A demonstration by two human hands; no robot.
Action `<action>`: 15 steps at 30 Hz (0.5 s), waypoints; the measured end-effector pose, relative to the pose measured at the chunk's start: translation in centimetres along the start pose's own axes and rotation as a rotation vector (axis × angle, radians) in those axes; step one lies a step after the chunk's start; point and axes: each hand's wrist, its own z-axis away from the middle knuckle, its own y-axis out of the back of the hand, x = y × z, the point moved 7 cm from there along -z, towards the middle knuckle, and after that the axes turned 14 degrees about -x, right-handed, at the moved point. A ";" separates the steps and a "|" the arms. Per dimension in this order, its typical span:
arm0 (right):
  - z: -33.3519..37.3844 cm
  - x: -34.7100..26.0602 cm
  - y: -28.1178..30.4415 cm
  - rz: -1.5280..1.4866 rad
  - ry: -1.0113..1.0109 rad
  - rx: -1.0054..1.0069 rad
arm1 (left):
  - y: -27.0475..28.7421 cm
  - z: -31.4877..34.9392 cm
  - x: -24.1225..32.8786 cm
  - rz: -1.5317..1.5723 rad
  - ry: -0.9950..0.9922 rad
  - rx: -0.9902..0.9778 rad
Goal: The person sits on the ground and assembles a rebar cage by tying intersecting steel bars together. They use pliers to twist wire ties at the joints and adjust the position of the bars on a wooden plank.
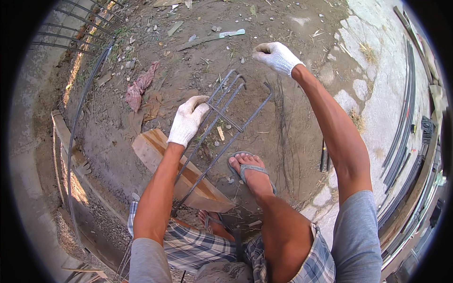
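A long, narrow rebar cage (230,104) of ribbed steel bars with hooked ends rests slantwise over a wooden block (207,187) in front of me. One thin stirrup (223,116) crosses its bars. My left hand (189,117), in a white knit glove, closes its thumb and fingers at the stirrup's left corner. My right hand (276,55), gloved alike, is raised beyond the hooked ends and apart from the cage. Its fingers are curled together, and anything inside them is hidden. Thin dark tie wires (283,137) lie on the dirt below it.
A tool with black and yellow handles (323,156) lies right of my sandalled foot (255,172). Long dark bars (403,127) line the concrete at right. A reddish cloth (140,88) lies on the dirt at left, near a bent bar (78,113).
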 end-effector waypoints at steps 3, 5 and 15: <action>-1.0 -1.4 -0.1 -0.004 0.062 -0.045 | 0.1 -0.1 -1.5 0.195 0.103 -0.053; -1.8 -2.1 -1.1 -0.011 0.080 -0.098 | 0.1 -0.1 -2.1 0.296 0.129 -0.071; -1.7 -2.2 -3.9 -0.091 -0.025 -0.206 | 0.0 -0.8 -2.3 0.512 0.227 -0.022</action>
